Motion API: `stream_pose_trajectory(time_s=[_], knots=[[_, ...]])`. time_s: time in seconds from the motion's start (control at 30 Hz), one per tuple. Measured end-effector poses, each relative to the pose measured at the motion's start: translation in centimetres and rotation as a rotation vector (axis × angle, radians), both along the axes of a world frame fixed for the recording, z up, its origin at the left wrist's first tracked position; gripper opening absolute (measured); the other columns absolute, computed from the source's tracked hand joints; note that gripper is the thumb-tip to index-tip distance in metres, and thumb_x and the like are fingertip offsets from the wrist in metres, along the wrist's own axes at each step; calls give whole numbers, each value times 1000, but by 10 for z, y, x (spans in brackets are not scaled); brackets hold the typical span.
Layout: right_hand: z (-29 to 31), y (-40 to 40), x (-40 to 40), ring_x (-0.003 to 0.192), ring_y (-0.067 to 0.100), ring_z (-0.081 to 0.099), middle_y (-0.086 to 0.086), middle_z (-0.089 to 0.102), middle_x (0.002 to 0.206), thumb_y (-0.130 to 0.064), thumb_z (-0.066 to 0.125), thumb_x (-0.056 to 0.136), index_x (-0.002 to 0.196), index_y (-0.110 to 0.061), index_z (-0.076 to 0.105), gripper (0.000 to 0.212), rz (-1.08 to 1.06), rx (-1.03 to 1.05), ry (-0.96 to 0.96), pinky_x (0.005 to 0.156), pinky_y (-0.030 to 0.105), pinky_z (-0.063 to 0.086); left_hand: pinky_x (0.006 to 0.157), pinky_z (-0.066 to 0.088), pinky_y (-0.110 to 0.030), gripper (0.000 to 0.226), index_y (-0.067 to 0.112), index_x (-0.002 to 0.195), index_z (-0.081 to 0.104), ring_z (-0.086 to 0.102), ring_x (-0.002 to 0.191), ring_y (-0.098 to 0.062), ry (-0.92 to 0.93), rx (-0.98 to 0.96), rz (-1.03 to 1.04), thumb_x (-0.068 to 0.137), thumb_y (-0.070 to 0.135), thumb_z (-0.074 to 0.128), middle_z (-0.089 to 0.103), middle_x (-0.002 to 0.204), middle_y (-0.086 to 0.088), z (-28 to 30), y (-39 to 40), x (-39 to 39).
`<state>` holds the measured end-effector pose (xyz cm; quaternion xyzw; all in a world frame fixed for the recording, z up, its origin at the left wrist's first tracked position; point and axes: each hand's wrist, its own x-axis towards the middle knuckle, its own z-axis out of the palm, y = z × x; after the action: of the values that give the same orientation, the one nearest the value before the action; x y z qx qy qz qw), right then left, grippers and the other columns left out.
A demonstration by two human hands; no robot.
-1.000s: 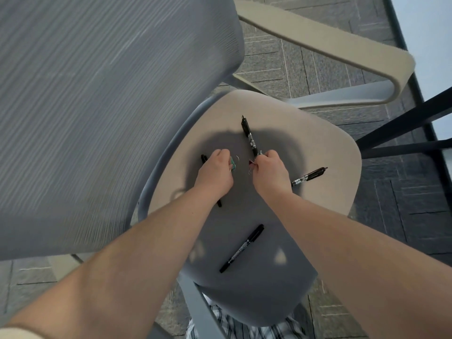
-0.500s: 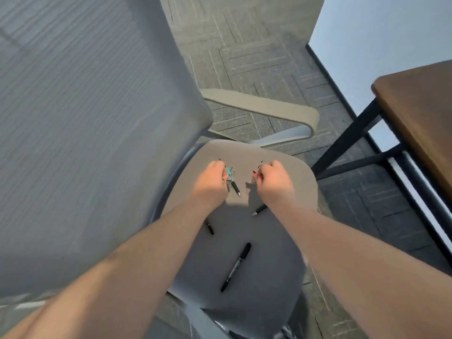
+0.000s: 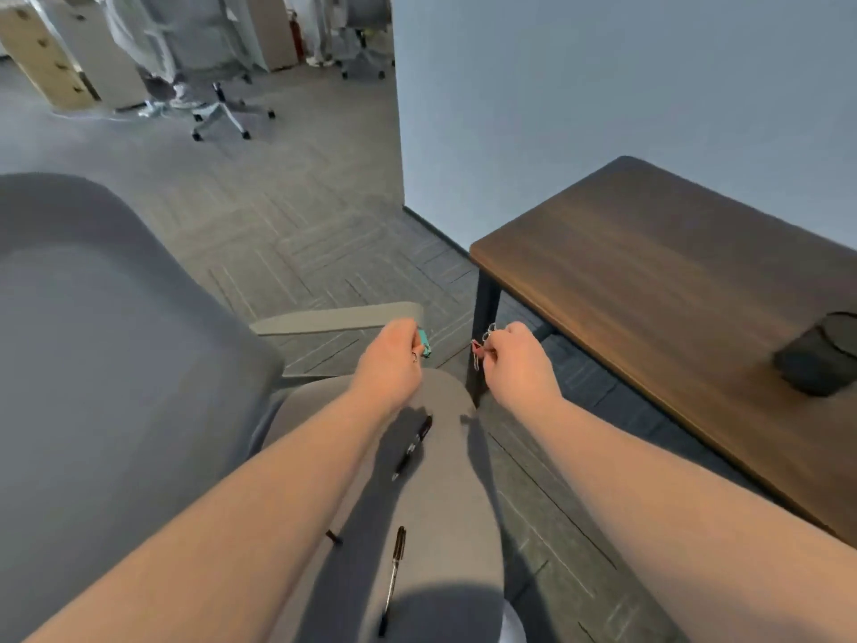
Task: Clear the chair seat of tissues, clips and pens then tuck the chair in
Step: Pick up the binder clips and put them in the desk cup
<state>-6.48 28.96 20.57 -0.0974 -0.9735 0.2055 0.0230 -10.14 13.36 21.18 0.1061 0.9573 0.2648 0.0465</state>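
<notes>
Head view now tilted up a lot compared with a second ago: brown wooden desk with black metal legs [image 3: 658, 290] filling the right of frame, where before only the beige padded chair seat [image 3: 440, 512] and its grey mesh backrest [image 3: 106, 364] showed. Both hands lifted off the seat since then, now hovering mid-frame past its far edge. Left hand [image 3: 392, 359] pinched shut around a small teal binder clip [image 3: 424, 343]; right hand [image 3: 514, 359] clenched on a bunch of silver and red wire paper clips [image 3: 482, 345]. So clips look cleared off the seat, probably headed for the desk, maybe near that black mesh cup [image 3: 818, 359] at right edge. Still sitting on the seat: one black marker pen [image 3: 412, 445] just below the left wrist, another black pen [image 3: 394, 577] toward bottom centre, plus a dark tip [image 3: 335, 538] poking out from under the left forearm, likely a third. No tissues spotted anywhere. Pens next, then tucking the chair under.
</notes>
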Motion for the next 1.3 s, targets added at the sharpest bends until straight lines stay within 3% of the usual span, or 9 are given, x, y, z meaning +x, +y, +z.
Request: stream_pose_trajectory(time_s=[0.17, 0.37, 0.53, 0.7, 0.8, 0.9, 1.03, 1.2, 1.3], knots=[[38, 74, 26, 87, 22, 58, 10, 54, 107, -18, 47, 97, 108, -8, 66, 24, -165, 6, 54, 81, 30, 49, 70, 43, -42, 7, 6, 84, 47, 54, 80, -33, 46, 34, -173, 91, 6, 45, 54, 91, -18, 41, 78, 3], [75, 181, 52, 92, 22, 59, 9, 55, 106, -18, 49, 96, 111, -9, 66, 25, -376, 24, 106, 85, 33, 52, 67, 40, -35, 12, 10, 83, 42, 52, 75, -27, 90, 44, -383, 95, 12, 46, 50, 90, -9, 78, 193, 10], [92, 277, 80, 78, 18, 50, 9, 54, 103, -17, 50, 96, 109, -7, 67, 24, -514, 63, 103, 72, 25, 40, 76, 53, -36, 7, 12, 89, 48, 60, 83, -24, 64, 82, -488, 95, 15, 50, 58, 101, -8, 90, 296, 20], [86, 352, 103, 78, 20, 50, 7, 50, 95, -14, 50, 94, 102, -6, 69, 23, -620, 57, 81, 71, 26, 39, 75, 52, -32, 6, 13, 89, 49, 61, 83, -21, 30, 96, -581, 94, 14, 51, 58, 104, -7, 91, 387, 35], [76, 390, 112, 90, 26, 59, 11, 58, 105, -12, 48, 93, 100, -6, 70, 24, -647, 13, 59, 77, 29, 47, 80, 54, -42, 4, 9, 94, 52, 61, 85, -27, -8, 64, -626, 94, 12, 50, 58, 103, -8, 84, 436, 42], [63, 420, 112, 91, 28, 62, 12, 62, 104, -16, 50, 93, 96, -7, 72, 23, -652, -37, 39, 83, 38, 53, 71, 48, -37, 4, 11, 90, 49, 56, 82, -27, -39, 14, -652, 94, 11, 49, 54, 98, -7, 75, 476, 46], [50, 445, 109, 86, 28, 61, 12, 61, 98, -19, 54, 93, 89, -7, 71, 21, -641, -59, 13, 79, 38, 53, 70, 45, -35, 7, 13, 88, 46, 55, 83, -26, -71, -23, -656, 93, 12, 51, 55, 107, -9, 60, 512, 47], [32, 466, 105, 82, 25, 60, 11, 58, 96, -19, 57, 92, 80, -8, 67, 19, -625, -103, -19, 77, 35, 51, 68, 43, -31, 10, 9, 100, 53, 54, 83, -23, -82, -73, -636, 94, 17, 51, 56, 110, -11, 39, 540, 48], [23, 471, 100, 81, 25, 57, 7, 53, 94, -25, 57, 93, 88, -9, 69, 20, -613, -130, -31, 78, 35, 51, 70, 44, -33, 17, 7, 103, 54, 58, 88, -29, -91, -118, -609, 95, 20, 48, 55, 113, -13, 27, 549, 47]])
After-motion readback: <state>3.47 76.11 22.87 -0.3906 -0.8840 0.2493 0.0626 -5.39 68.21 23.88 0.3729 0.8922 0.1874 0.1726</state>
